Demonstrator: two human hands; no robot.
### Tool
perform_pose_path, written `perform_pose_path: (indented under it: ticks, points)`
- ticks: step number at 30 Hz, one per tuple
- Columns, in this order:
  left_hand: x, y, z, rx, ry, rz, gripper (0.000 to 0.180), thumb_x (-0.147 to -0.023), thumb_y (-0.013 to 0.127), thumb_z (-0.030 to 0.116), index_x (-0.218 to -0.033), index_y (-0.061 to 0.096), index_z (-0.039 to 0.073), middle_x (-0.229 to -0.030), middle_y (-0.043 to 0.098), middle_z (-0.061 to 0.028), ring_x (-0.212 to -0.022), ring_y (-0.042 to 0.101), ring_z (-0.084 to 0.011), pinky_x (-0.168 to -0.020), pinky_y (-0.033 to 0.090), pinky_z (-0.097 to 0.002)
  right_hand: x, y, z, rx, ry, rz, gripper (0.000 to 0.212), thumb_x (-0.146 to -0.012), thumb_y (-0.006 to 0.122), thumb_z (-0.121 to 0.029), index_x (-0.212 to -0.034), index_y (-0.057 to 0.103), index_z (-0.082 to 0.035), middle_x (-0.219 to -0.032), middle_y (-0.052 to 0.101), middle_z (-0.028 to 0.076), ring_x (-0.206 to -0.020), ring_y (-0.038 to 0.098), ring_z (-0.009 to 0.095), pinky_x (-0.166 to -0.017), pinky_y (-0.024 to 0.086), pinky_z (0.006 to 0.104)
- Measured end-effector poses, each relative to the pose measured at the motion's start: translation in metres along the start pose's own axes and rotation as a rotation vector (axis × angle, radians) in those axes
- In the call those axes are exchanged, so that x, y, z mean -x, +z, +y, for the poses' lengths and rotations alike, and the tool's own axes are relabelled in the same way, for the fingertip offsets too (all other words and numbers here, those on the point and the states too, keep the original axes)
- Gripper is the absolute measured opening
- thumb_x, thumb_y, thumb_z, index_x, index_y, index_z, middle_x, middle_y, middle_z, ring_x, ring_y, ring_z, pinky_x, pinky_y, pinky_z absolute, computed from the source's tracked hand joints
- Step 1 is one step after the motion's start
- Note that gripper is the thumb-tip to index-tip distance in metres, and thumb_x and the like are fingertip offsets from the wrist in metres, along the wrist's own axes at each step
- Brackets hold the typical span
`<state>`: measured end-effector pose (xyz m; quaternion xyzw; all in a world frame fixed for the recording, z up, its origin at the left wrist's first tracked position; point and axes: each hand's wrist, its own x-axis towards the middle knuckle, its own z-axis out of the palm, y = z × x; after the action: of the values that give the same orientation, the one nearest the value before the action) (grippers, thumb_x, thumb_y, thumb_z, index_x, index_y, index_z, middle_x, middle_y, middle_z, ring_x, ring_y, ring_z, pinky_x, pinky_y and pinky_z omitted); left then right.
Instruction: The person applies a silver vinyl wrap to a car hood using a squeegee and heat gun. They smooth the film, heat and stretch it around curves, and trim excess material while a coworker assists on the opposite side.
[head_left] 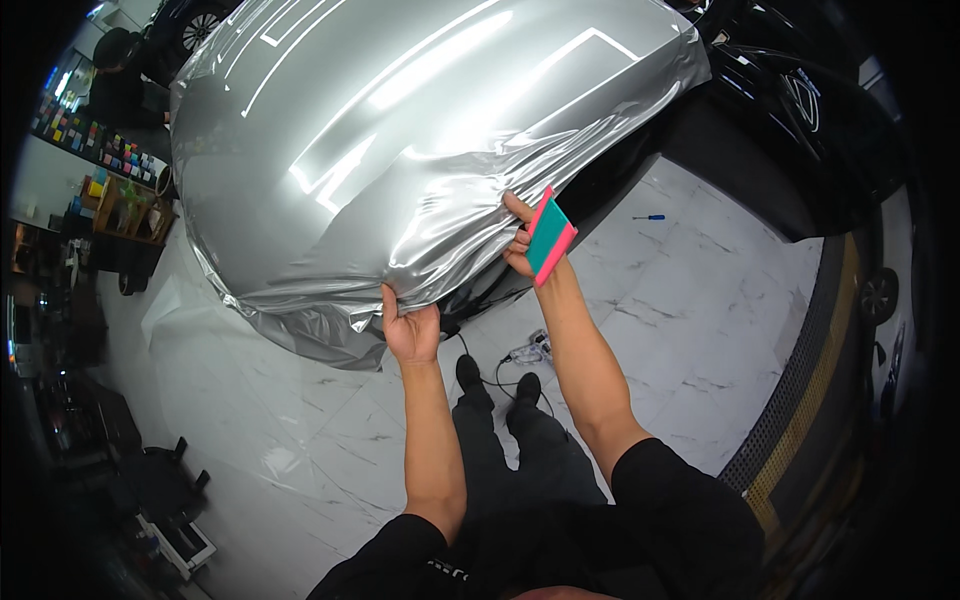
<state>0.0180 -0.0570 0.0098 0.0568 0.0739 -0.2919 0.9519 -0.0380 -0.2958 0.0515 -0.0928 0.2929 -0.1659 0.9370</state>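
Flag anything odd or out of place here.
A blue-handled tool lies by itself on the tiled floor at right. The silver film bunches into creases between the left hand and right hand, unlike its smooth centre; possibly just tension.

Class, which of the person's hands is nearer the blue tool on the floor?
The right hand: in the picture it is left of the blue tool and slightly lower. The left hand is farther left and lower still.

Left hand (412, 332) grips wrinkled silver film (430, 215) — right hand (521, 250) at its edge, holding a teal-and-pink squeegee (550, 238).
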Motion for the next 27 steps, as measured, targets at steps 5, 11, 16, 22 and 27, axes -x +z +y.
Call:
perform_pose_path:
  ticks: [5, 11, 16, 22, 27]
  points:
    - [0.001, 0.000, 0.002, -0.010, -0.025, 0.013, 0.034, -0.107, 0.058, 0.024, -0.134, 0.063, 0.005, -0.139, 0.065, -0.0068, -0.131, 0.057, -0.0230, -0.119, 0.038, -0.0428, 0.002, -0.014, 0.006, -0.028, -0.083, 0.078, 0.016, -0.098, 0.071, -0.013, -0.083, 0.065, -0.014, -0.065, 0.062, -0.005, -0.041, 0.047, 0.004, -0.035, 0.032, 0.0189]
    - [0.002, -0.003, 0.003, -0.006, -0.034, -0.008, 0.033, -0.106, 0.059, 0.024, -0.133, 0.064, 0.006, -0.139, 0.065, -0.0064, -0.131, 0.057, -0.0229, -0.119, 0.038, -0.0429, 0.018, -0.015, 0.000, 0.175, -0.132, 0.068, 0.027, -0.095, 0.077, -0.013, -0.104, 0.053, -0.007, -0.066, 0.052, -0.002, -0.041, 0.043, 0.005, -0.039, 0.034, 0.0204]
    - [0.005, 0.002, 0.003, -0.033, -0.035, 0.020, 0.033, -0.106, 0.059, 0.024, -0.133, 0.063, 0.005, -0.138, 0.065, -0.0063, -0.132, 0.056, -0.0228, -0.120, 0.037, -0.0429, 0.016, -0.031, -0.003, 0.288, -0.125, -0.048, 0.026, -0.094, 0.079, -0.019, -0.097, 0.055, -0.008, -0.063, 0.049, -0.004, -0.042, 0.046, 0.006, -0.039, 0.034, 0.0232]
    - [0.006, 0.001, 0.006, -0.039, -0.042, -0.007, 0.034, -0.106, 0.059, 0.025, -0.132, 0.063, 0.004, -0.137, 0.065, -0.0069, -0.130, 0.057, -0.0231, -0.119, 0.039, -0.0425, 0.023, -0.022, -0.002, 0.396, -0.171, -0.053, 0.028, -0.096, 0.078, -0.026, -0.088, 0.056, -0.008, -0.060, 0.048, -0.005, -0.041, 0.044, 0.005, -0.039, 0.033, 0.0225]
    - [0.006, 0.001, 0.004, -0.065, -0.032, 0.024, 0.033, -0.106, 0.059, 0.027, -0.129, 0.064, 0.004, -0.134, 0.066, -0.0064, -0.127, 0.059, -0.0226, -0.118, 0.040, -0.0427, 0.024, -0.021, -0.002, 0.460, -0.167, -0.017, 0.032, -0.097, 0.076, -0.031, -0.082, 0.057, -0.010, -0.054, 0.044, -0.006, -0.039, 0.041, 0.006, -0.038, 0.031, 0.0225]
